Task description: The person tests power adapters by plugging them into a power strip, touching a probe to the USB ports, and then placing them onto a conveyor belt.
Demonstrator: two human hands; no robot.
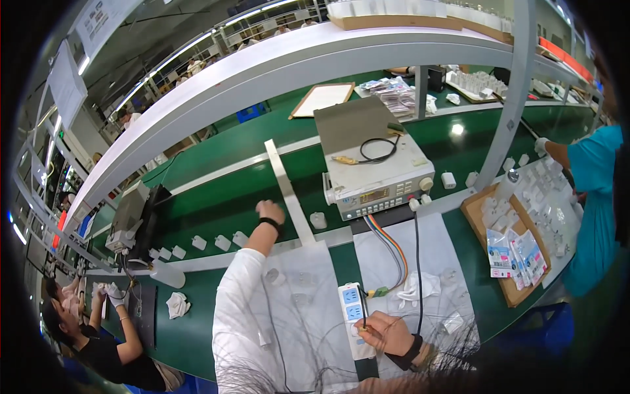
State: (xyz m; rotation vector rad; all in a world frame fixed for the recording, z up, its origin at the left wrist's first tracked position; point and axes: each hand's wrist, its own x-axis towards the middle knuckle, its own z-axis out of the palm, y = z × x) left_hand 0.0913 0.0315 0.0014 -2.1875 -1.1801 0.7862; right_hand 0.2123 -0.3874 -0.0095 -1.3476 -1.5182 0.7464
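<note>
My left hand reaches out over the green belt, past a row of white charger blocks. Its fingers point away and are partly hidden, so I cannot make out anything in them. Low in the middle, my right hand pinches the brass-coloured end of a thin black cable. That hand is beside a white power strip with blue socket faces. Coloured wires run down from a bench meter to a small green connector.
A cardboard tray with white chargers and printed packets stands at the right. A crumpled white cloth lies by the wires. Metal shelf posts rise over the bench. Co-workers sit at the lower left and stand at the right.
</note>
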